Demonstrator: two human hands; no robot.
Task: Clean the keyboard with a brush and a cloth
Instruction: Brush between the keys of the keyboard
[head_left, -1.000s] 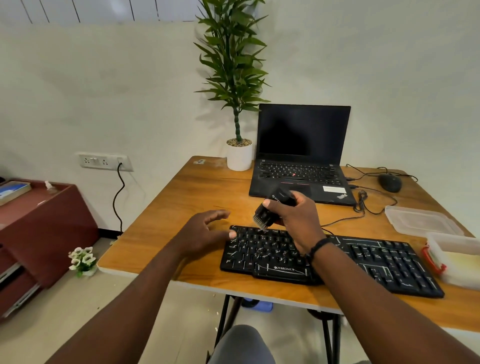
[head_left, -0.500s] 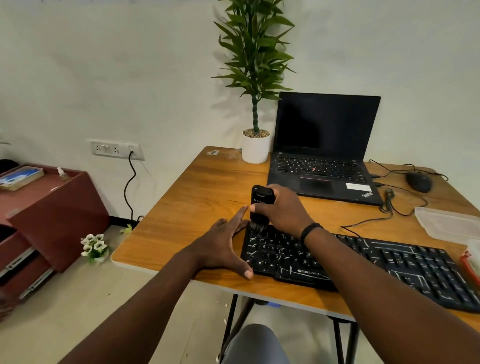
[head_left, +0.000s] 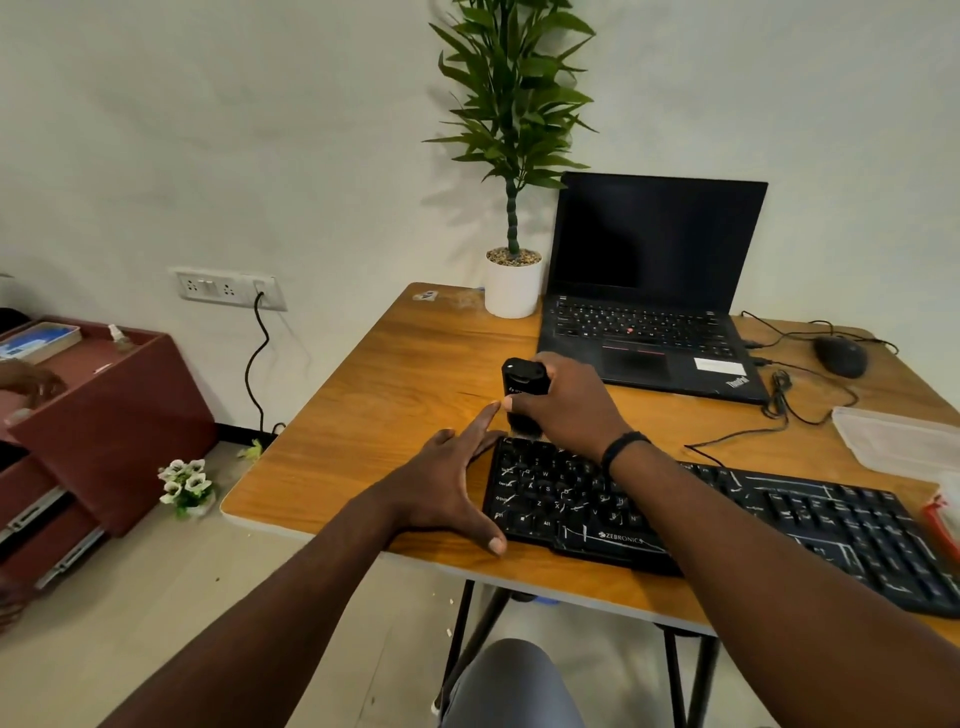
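Two hands | right grips brush | left flat, bracing keyboard

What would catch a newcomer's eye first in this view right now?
Most striking is the right hand gripping a black brush upright, bristles on the far left corner of the black keyboard at the table's near edge. The left hand rests open against the keyboard's left end. Behind them sit a dark-screened laptop and a potted plant.
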